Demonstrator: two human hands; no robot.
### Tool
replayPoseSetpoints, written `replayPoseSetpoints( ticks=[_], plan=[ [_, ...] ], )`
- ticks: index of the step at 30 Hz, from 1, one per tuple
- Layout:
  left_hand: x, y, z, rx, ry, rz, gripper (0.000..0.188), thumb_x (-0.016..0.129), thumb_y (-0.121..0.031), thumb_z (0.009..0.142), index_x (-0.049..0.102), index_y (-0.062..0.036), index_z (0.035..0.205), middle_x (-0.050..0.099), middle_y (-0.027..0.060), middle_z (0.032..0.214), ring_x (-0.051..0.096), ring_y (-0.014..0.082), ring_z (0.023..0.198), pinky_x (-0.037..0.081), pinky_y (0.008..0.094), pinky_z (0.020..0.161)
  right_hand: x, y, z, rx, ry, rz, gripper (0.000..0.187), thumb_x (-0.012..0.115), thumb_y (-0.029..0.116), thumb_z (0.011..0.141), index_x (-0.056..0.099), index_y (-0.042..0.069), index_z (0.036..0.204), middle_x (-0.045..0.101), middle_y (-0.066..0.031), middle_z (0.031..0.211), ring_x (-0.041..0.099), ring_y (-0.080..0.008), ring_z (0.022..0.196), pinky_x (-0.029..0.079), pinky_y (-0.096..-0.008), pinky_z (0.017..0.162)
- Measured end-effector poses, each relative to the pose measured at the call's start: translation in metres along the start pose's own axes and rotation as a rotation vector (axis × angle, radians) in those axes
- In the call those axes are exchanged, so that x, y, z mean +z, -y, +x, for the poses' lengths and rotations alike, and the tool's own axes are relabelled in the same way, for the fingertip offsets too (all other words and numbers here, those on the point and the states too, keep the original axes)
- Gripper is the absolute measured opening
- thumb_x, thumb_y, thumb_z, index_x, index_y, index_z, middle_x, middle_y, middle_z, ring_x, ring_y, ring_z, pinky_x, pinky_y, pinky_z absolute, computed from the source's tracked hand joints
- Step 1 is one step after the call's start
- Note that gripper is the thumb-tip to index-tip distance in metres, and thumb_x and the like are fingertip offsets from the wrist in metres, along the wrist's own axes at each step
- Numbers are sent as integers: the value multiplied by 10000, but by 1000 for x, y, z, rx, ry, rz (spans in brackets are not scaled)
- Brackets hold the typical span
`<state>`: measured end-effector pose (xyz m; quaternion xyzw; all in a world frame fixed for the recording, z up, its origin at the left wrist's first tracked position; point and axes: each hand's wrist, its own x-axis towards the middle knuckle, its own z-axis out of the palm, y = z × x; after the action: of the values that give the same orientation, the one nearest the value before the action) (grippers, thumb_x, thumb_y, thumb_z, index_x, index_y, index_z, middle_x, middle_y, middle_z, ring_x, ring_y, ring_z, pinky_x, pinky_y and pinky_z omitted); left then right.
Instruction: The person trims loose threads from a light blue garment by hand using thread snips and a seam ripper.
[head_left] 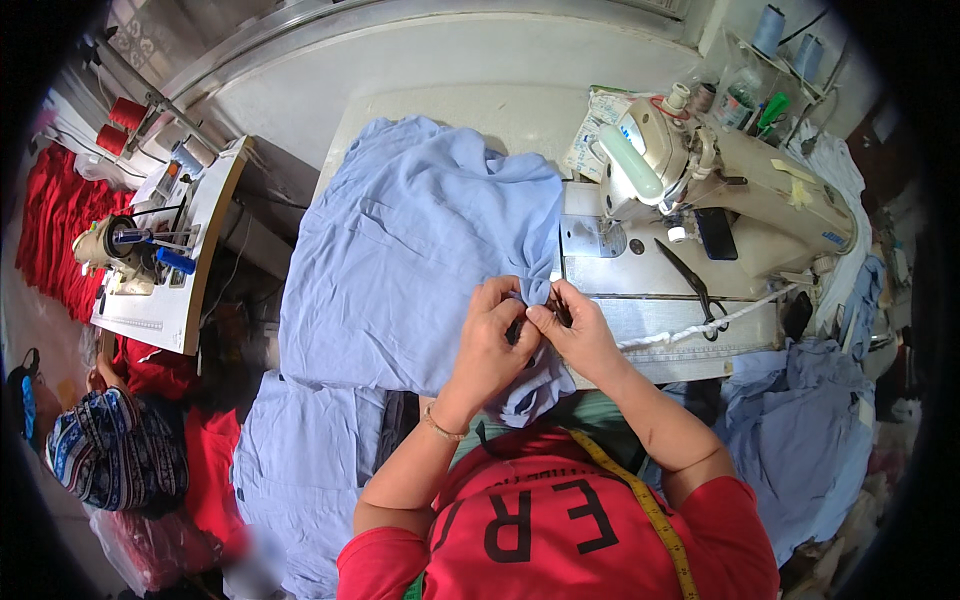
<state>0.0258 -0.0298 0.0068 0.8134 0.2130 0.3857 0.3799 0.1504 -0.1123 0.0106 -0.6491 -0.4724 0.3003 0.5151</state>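
Left hand [490,325] and right hand [580,328] side by side at the table's [655,312] front edge, fingers curled, thumbs in, both closed on a small gathered fold of pale blue cloth [405,255]. Dark patch between them: cannot tell what. Cloth covers the left part of the table, from near the back edge to the front edge, a bunch hanging over it below the hands. Judgement: best pinched close to the fold, slack kept on the table so its weight does not drag. Right of the hands, a white cord [690,334] slants up from near the front edge; black scissors [690,274] lie behind it, before the sewing machine [745,165]. Loose cloth best kept off the scissors.
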Motion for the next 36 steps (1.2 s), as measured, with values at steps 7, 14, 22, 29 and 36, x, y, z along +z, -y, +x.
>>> replayPoseSetpoints(
  ticks=[7, 14, 22, 29, 36],
  plan=[
    [0, 7, 1, -144, 41, -308, 57, 609, -6, 732, 562, 8, 703, 497, 93, 1176, 489, 147, 868, 408, 259, 717, -7, 2, 3, 279, 20, 567, 136, 633, 183, 862, 551, 85, 907, 486, 75, 718, 412, -23, 586, 350, -193, 504],
    [-1, 6, 4, -320, 126, -580, 84, 584, 5, 759, 552, 17, 682, 543, 95, 1177, 500, 98, 831, 411, 231, 730, -10, 2, 2, 581, 108, 953, 149, 648, 205, 851, 564, 124, 944, 503, 84, 709, 414, -3, 516, 328, -169, 437],
    [6, 20, 1, -343, 164, -722, 93, 568, -4, 819, 599, 29, 737, 570, 90, 1067, 509, 75, 830, 408, 206, 719, -19, -9, 3, 472, 154, 578, 196, 620, 237, 875, 541, 88, 976, 493, 64, 742, 431, -33, 578, 349, -178, 491],
    [17, 16, 0, -311, 143, -613, 116, 594, -53, 847, 616, 34, 774, 568, 66, 1016, 504, 73, 818, 403, 202, 711, -42, 26, -11, -14, 39, -15, 290, 690, 222, 795, 527, 66, 979, 484, -11, 804, 463, -97, 694, 406, -251, 598],
    [16, 17, -1, -309, 107, -570, 124, 592, -54, 852, 619, 33, 767, 552, 53, 984, 499, 74, 813, 403, 204, 704, -30, 3, -14, -512, -33, -695, 295, 673, 46, 612, 577, 113, 883, 554, -35, 862, 571, -271, 624, 463, -366, 563]
  ],
)
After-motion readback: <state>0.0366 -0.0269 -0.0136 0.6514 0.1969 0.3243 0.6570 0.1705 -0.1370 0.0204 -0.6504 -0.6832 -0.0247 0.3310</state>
